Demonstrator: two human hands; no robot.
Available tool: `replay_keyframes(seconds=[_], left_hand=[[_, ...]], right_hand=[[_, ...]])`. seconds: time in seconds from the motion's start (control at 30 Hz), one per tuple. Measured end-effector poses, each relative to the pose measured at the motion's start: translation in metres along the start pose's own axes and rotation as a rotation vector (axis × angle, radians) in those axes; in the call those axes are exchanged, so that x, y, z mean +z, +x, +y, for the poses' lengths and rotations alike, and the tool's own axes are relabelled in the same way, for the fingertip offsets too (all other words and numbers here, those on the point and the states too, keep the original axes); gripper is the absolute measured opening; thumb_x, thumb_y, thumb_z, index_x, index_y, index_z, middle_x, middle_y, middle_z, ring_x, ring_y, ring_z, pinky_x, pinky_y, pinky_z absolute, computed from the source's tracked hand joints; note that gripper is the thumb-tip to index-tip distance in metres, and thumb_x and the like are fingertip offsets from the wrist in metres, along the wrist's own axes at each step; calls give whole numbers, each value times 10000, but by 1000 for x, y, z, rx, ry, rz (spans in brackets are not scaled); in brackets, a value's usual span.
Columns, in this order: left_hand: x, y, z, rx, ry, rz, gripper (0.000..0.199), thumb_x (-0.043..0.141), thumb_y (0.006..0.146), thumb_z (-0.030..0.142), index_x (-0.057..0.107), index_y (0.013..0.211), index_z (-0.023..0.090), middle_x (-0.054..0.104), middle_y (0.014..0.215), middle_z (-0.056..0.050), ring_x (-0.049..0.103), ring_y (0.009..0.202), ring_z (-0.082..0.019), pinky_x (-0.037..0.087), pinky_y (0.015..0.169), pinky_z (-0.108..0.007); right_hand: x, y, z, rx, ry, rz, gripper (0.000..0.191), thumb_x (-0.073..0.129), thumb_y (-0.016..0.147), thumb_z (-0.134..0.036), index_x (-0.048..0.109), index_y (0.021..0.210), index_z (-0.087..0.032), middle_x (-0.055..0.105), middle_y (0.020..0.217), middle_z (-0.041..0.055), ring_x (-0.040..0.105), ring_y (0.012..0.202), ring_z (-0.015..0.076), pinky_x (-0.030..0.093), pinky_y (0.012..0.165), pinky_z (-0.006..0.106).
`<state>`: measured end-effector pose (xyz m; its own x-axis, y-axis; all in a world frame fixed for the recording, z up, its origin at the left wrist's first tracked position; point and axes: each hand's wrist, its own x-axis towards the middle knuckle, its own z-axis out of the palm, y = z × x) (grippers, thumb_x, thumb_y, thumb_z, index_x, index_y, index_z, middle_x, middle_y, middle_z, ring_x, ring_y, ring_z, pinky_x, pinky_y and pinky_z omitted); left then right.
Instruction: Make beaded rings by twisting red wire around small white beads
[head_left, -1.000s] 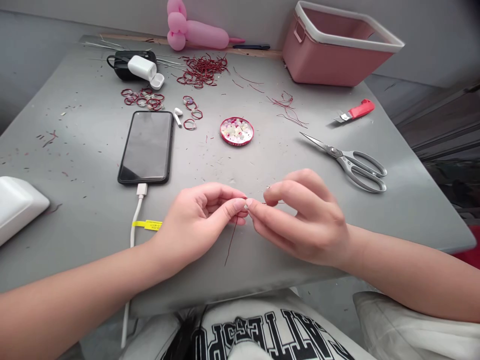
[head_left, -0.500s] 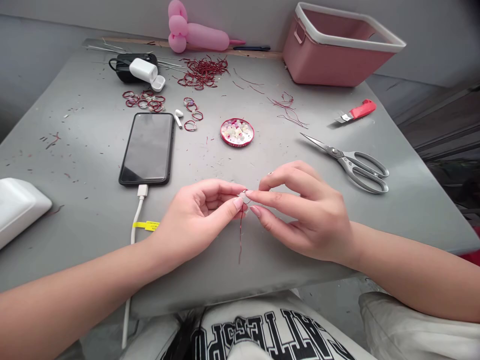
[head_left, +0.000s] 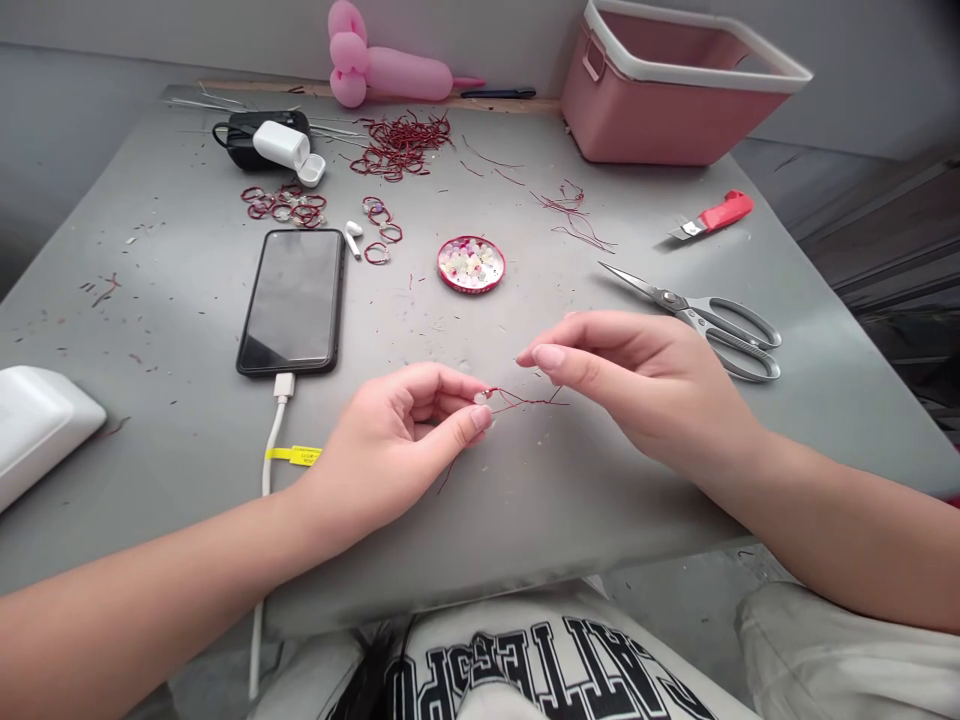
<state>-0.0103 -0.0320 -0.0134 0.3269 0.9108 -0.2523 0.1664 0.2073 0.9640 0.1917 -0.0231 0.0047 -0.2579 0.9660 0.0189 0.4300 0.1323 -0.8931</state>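
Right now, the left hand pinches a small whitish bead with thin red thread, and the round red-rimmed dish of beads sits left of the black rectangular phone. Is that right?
One slip: the red-rimmed dish sits right of the black phone, as the head view shows. The left hand does pinch the whitish bead with red thread.

Main lettering: large black block letters [head_left: 551,660] with a thin white inline, across the front of the person's pale top [head_left: 559,612]. Upside down to the camera, low in view. Two Ts side by side and an A next to them make out; an E seems likely among the rest, but the angle and folds leave the full wording uncertain. Second: yellow tag [head_left: 304,456] on the white cable [head_left: 276,422], bearing dark print, upside down, too small to read.
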Motion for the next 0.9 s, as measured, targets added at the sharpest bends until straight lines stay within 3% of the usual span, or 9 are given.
replay_keyframes(seconds=[0.07,0.17,0.37,0.57,0.73,0.8,0.9], left_hand=[[0,-1,-1,-1,29,-22,154,682,796,264,675,917,169,713,765,-24,688,695,-145,585,656,-260],[0,-2,-2,7,48,-37,235,688,795,280,645,1001,175,692,721,-8,683,683,-148,579,629,-257],[1,-4,-3,43,63,-54,133,674,806,262,662,888,159,719,815,-37,686,744,-143,587,684,-243],[2,-4,-1,30,92,-64,96,691,780,250,684,841,176,713,762,-18,664,657,-128,573,588,-217],[3,-5,-1,36,74,-47,78,682,774,229,668,820,168,717,759,-24,683,687,-135,585,624,-224],[3,-6,-3,130,126,-25,18,661,775,184,654,787,172,711,755,-22,684,701,-135,581,622,-222],[3,-10,-6,403,327,11,134,600,751,62,638,709,184,677,692,3,650,671,-115,549,598,-203]], right_hand=[[-3,4,2,170,111,-136,185,675,811,-386,717,833,-207,684,781,21,600,712,138,475,621,261],[-3,7,5,313,239,-325,229,742,731,-379,718,848,-184,665,766,16,577,696,125,452,616,251],[0,6,-2,399,256,-362,243,739,733,-378,686,796,-150,576,654,-7,461,573,81,362,523,226],[1,4,-4,395,214,-399,183,735,731,-341,685,748,-166,592,631,-16,473,548,79,365,503,218],[3,-1,-2,182,93,-378,189,638,821,-342,666,769,-163,592,654,-2,492,570,92,402,507,221],[4,-3,-2,100,31,-352,182,605,847,-312,649,762,-158,586,666,-2,484,576,86,398,507,213],[5,-5,-3,70,5,-363,167,597,854,-283,635,749,-159,574,662,-10,479,578,83,390,506,208]])
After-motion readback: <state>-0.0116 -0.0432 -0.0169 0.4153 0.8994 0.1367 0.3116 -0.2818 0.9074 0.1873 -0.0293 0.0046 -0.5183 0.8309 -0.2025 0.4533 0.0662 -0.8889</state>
